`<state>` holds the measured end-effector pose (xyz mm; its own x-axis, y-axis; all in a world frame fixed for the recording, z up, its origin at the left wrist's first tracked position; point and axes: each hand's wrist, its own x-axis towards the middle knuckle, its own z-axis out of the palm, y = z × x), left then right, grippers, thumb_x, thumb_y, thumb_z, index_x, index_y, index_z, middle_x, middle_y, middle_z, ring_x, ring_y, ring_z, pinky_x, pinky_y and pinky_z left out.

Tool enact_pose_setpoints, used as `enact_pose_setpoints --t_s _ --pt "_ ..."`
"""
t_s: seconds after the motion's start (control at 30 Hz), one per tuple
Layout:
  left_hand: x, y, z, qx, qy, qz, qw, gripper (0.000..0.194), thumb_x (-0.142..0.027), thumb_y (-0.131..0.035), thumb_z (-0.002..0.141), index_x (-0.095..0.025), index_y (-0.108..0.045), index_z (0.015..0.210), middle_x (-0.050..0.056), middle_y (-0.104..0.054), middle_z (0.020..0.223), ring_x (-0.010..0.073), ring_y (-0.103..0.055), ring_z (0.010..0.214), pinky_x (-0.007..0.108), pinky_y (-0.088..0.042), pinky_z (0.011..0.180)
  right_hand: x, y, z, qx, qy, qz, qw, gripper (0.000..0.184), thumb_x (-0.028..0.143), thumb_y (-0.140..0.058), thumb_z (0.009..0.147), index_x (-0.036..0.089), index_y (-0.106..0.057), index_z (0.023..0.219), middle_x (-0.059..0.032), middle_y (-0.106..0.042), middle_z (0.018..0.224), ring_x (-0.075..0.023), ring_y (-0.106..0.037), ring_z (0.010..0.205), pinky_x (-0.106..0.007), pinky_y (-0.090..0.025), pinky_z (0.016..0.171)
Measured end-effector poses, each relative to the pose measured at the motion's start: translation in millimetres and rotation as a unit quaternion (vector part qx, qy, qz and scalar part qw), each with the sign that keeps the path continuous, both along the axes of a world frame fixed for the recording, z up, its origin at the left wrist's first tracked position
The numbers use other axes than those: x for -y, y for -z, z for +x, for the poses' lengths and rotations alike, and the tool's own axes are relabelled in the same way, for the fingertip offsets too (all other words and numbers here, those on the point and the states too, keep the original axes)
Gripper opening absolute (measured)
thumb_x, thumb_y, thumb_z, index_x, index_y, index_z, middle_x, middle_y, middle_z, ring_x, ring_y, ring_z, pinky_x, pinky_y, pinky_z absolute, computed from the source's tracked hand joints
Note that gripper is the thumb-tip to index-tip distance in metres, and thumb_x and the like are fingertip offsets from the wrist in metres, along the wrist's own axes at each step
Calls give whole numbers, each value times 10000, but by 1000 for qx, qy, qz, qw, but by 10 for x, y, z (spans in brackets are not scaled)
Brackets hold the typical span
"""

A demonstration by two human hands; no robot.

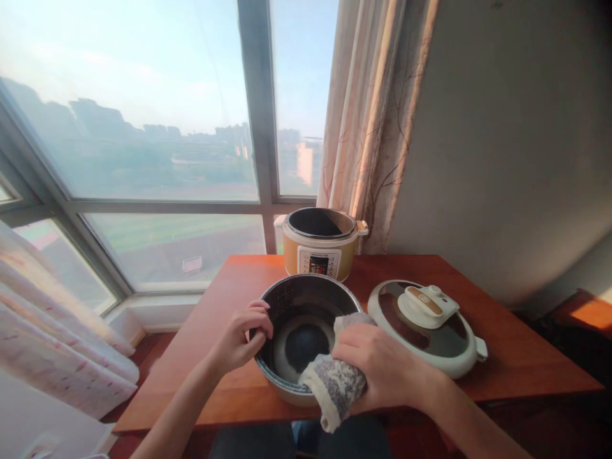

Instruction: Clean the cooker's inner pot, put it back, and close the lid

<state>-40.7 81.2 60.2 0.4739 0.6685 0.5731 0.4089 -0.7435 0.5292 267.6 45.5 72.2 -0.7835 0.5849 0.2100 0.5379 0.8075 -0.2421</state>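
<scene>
A dark-lined inner pot (310,299) stands on the wooden table in front of me, its inside facing up. My left hand (248,335) grips the pot's left rim, thumb inside and fingers curled over the edge. In my right hand (377,363) is a bunched grey-and-white cloth (335,382), draped over the pot's front right rim and hanging partly outside it. Behind the pot sits the cooker body (319,245), white and yellow with a control panel at its front, its top uncovered. The round white lid (421,328) with a dark centre and a handle lies to the right.
The wooden table (191,357) ends close to my lap at its front edge. Beyond it are a large window (157,127) and a patterned curtain (373,115). Another curtain (57,344) hangs at the left, and a grey wall (507,146) rises on the right.
</scene>
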Motion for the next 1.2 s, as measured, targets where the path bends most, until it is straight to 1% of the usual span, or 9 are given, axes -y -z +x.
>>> enact_pose_setpoints --t_s 0.13,0.23,0.37,0.43,0.5,0.67,0.83,1.03,1.2 --pt "16 23 12 6 -10 6 1000 256 -103 -462 797 -211 -649 658 -29 -633 572 145 -570 590 378 -470 918 68 -48 51 -49 14 -18 999 493 514 -781 729 220 -658 1105 -64 -672 1099 -270 -581 1056 -393 -398 971" --pt "26 2 20 12 -6 -10 1000 261 -105 -466 828 -207 -695 755 -34 -644 560 155 -609 619 394 -456 960 134 -18 135 -84 20 -15 996 675 479 -817 704 239 -598 1296 -84 -601 1335 -327 -455 1314 -488 -214 1173" --pt "58 -79 87 21 -37 -40 998 272 -134 -452 889 -190 -718 873 -13 -685 642 166 -655 696 382 -467 955 232 270 305 -200 116 -65 971 909 450 -836 706 287 -413 1495 -99 -348 1585 -361 -256 1474 -554 -132 1211" --pt "85 -121 141 30 -74 -65 995 259 -167 -455 919 -183 -714 917 16 -720 730 179 -671 754 337 -506 852 303 494 340 -307 189 -122 925 957 449 -823 730 287 -333 1537 -101 -279 1618 -349 -215 1495 -544 -158 1212" --pt "115 -156 206 39 -105 -83 990 235 -197 -472 935 -181 -706 947 45 -749 850 191 -683 829 308 -518 798 379 710 308 -431 241 -199 846 954 481 -801 755 284 -305 1546 -102 -294 1614 -329 -245 1491 -521 -199 1207" --pt "265 -283 470 35 -101 -74 991 238 -257 -483 966 -215 -691 1074 82 -715 1156 235 -626 1145 353 -465 1010 522 1014 34 -659 323 -385 560 661 576 -767 773 241 -588 1314 -121 -620 1357 -309 -571 1255 -437 -473 1009" --pt "604 -465 839 -61 26 -160 985 453 -409 -552 959 -266 -539 1388 108 -486 1513 268 -476 1365 381 -393 1125 598 1045 -146 -709 231 -538 393 504 554 -842 687 170 -728 994 -100 -763 994 -282 -715 924 -401 -549 814" --pt "686 -379 1040 -219 115 -218 944 1186 -556 -845 627 -219 -228 1582 174 -213 1653 393 -256 1483 501 -293 1184 643 750 -94 -736 240 -563 289 456 373 -879 667 161 -736 1044 -91 -774 1008 -312 -708 1012 -403 -571 819" --pt "562 -332 1072 -192 110 -249 943 1305 -435 -905 526 -218 -179 1589 166 -256 1641 391 -298 1463 490 -285 1183 505 329 -154 -756 253 -516 313 428 347 -832 741 169 -707 1110 -69 -767 1030 -236 -724 915 -316 -586 740"
